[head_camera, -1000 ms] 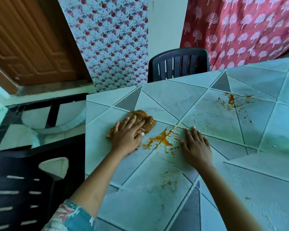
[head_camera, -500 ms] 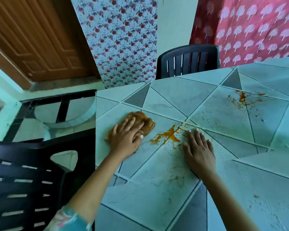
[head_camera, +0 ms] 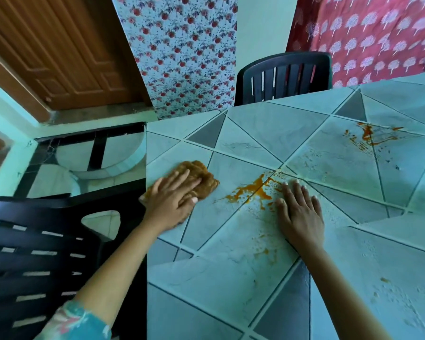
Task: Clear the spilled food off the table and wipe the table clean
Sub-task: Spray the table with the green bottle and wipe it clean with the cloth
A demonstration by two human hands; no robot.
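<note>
A stained orange-brown cloth (head_camera: 204, 175) lies near the left edge of the tiled table (head_camera: 268, 133). My left hand (head_camera: 171, 200) presses flat on the cloth with straight fingers. An orange food smear (head_camera: 252, 190) spreads on the tiles just right of the cloth. My right hand (head_camera: 299, 209) rests flat on the table beside that smear, fingers straight. A second orange smear (head_camera: 368, 136) lies farther back on the right. Faint orange specks (head_camera: 263, 251) dot the tile nearer to me.
A dark plastic chair (head_camera: 30, 253) stands against the table's left edge close to my left arm. Another dark chair (head_camera: 282, 77) stands at the far edge. Beyond them hang floral curtains and a wooden door (head_camera: 47, 50).
My left hand has slid the cloth slightly left toward the table's edge. My right hand stays flat beside the smear. The camera view has shifted a little.
</note>
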